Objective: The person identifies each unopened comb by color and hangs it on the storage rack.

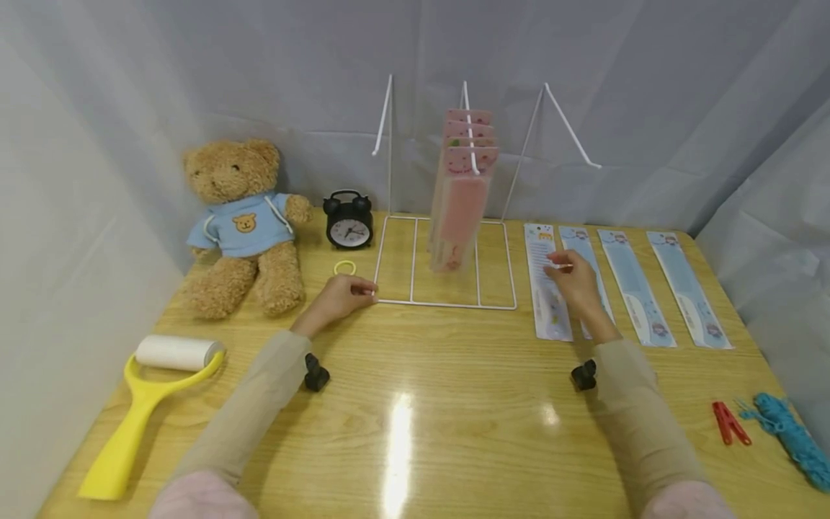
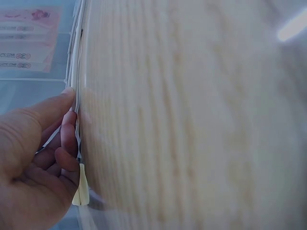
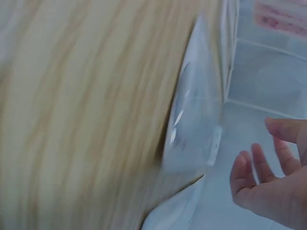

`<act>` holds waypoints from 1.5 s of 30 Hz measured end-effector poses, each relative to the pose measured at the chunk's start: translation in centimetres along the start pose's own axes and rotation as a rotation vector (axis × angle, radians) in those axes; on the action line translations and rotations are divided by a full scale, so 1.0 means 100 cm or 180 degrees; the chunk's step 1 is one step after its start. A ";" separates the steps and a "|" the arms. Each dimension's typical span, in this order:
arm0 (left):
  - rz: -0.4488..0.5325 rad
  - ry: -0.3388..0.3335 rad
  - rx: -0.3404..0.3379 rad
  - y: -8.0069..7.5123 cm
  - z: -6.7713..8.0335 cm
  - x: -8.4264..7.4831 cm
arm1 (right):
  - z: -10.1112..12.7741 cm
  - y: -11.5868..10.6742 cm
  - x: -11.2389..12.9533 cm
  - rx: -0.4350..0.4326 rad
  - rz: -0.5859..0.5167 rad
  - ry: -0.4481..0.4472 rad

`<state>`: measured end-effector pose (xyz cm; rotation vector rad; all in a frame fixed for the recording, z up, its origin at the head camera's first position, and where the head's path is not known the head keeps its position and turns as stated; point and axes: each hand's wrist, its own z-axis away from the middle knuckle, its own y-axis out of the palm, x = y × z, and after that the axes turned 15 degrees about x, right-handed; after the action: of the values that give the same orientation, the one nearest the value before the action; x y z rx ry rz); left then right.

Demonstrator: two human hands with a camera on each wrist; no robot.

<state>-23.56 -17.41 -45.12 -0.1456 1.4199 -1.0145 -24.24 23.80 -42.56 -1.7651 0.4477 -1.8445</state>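
Observation:
My left hand pinches the front left corner of a white wire rack between thumb and fingers; the left wrist view shows the thumb on the wire. Several pink packs of plastic combs hang one behind another on the rack's middle hook. My right hand is above the blue-and-white packs on the right, its fingers loosely bent with nothing between them. Below it lie the leftmost pack and a second pack, partly hidden by the hand. In the right wrist view a clear pack lies beside the hand.
Two more blue packs lie farther right. A teddy bear, a black alarm clock and a yellow ring are at the left, a lint roller at the front left. Red clip and blue yarn lie right.

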 end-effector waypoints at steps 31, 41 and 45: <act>0.0036 -0.0027 0.0013 -0.001 0.001 -0.001 | -0.012 -0.002 -0.013 0.0777 0.1054 0.0470; 0.0065 -0.0064 0.0030 -0.001 0.001 -0.001 | -0.011 -0.002 -0.010 0.0798 0.0870 0.0534; 0.0059 -0.0056 0.0027 0.000 0.001 -0.001 | -0.013 -0.001 -0.010 0.0775 0.0685 0.0543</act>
<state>-23.48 -17.40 -45.00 -0.1346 1.3984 -1.0019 -25.53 24.32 -43.45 -1.3518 0.4383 -1.8173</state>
